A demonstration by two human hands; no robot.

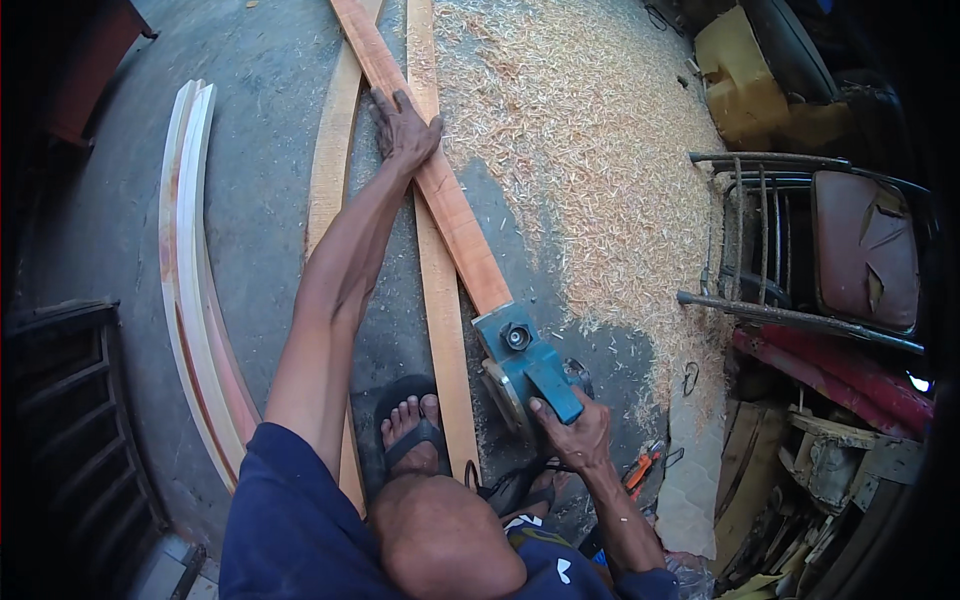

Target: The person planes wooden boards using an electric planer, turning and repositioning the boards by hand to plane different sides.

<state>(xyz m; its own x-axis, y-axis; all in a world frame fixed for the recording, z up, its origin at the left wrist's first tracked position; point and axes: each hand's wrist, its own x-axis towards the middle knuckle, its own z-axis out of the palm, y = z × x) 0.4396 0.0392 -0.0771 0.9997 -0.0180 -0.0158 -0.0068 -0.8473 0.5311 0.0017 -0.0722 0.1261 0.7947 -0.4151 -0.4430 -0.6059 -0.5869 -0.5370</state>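
My right hand [580, 432] is closed round the rear handle of a blue-green electric hand planer [525, 350]. The planer sits at the near end of a long reddish-brown wooden board [458, 225]. Farther up, my left hand [406, 132] grips that board, with the fingers over its left side and the thumb at its right edge. The board lies slantwise across two paler planks: a left plank [332, 180] and a right plank [440, 300]. The planer's underside is hidden.
Wood shavings [600, 170] cover the floor on the right. Several light wood strips [185, 230] lie at the left. A metal-framed chair with a torn seat [850, 250] lies at the right, above scrap wood [750, 460]. An orange-handled tool [640, 468] is near my right forearm. My sandalled foot [412, 430] stands between the planks.
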